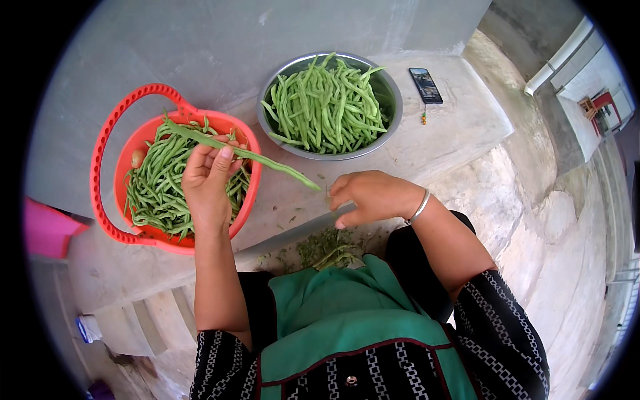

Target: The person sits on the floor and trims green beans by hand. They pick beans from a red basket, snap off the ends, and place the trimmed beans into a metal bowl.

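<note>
A long green bean (285, 169) is pinched between the thumb and fingers of my left hand (210, 183), above the red basket (252, 193). Its free end slants down to the right toward my other hand. Just beyond that tip is my right hand (375, 195), wearing a silver bangle, its thumb and curled fingers apart with no bean visible in them. Many green beans (157, 193) fill the basket below my left hand. More beans (323, 103) are heaped in a metal bowl (395, 127) behind and to the right.
A phone (425, 85) with a small charm lies on the concrete ledge (460, 127) right of the bowl. Bean scraps and bits of leaf (323, 247) lie low between my knees. A grey wall (200, 47) rises behind. A pink object (50, 227) stands at far left.
</note>
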Demonstrator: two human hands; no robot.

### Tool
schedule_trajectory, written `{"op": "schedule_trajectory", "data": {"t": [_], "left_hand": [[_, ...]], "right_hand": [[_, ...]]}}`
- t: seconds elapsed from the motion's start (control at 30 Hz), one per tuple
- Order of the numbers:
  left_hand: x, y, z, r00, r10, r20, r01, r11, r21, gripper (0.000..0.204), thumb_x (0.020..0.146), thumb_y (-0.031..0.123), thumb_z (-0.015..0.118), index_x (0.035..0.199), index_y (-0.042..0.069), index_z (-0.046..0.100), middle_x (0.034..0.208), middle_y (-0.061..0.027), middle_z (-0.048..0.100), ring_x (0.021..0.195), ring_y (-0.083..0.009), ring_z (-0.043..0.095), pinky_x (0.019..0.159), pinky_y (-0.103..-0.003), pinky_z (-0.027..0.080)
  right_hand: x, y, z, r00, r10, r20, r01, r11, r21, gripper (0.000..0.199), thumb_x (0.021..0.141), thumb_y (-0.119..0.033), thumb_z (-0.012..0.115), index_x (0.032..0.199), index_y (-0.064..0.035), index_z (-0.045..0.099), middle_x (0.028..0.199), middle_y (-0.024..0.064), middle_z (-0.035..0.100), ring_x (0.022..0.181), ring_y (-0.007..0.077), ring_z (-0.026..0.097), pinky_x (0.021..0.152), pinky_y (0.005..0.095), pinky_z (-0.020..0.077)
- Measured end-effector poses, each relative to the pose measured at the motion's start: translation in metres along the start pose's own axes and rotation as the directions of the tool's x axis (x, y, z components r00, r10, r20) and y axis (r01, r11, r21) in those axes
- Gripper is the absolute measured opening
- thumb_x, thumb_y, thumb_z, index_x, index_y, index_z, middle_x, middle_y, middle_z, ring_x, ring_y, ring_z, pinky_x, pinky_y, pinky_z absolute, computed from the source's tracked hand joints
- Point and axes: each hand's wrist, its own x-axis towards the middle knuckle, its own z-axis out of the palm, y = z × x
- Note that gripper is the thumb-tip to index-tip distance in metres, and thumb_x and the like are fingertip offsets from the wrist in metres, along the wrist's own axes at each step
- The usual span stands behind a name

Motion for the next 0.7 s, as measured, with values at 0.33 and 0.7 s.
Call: {"op": "schedule_trajectory", "data": {"t": [0.33,0.7], "left_hand": [[-0.004,-0.001,0.000,0.997,0.060,-0.055,-0.061,0.998,-0.027,0.017,0.090,0.005,0.060,0.106,0.002,0.059,0.099,-0.0069,0.066,0.089,-0.0124,0.063,0.074,-0.023,0.053],[-0.004,0.004,-0.004,0.986,0.151,-0.067,-0.156,0.985,-0.075,0.020,0.091,0.005,0.058,0.110,0.001,0.056,0.101,-0.0097,0.064,0.094,-0.0195,0.065,0.074,-0.024,0.057]], "right_hand": [[0.021,-0.015,0.001,0.946,0.308,0.106,-0.325,0.866,0.380,0.025,0.093,-0.024,0.057,0.102,-0.0014,0.061,0.083,0.0078,0.063,0.077,0.0120,0.062,0.069,0.0266,0.0492],[0.024,-0.016,0.016,0.914,0.406,-0.030,-0.270,0.659,0.702,0.018,0.091,-0.017,0.058,0.093,0.0005,0.060,0.074,0.0043,0.063,0.066,0.0104,0.061,0.062,0.0263,0.0483]]}}
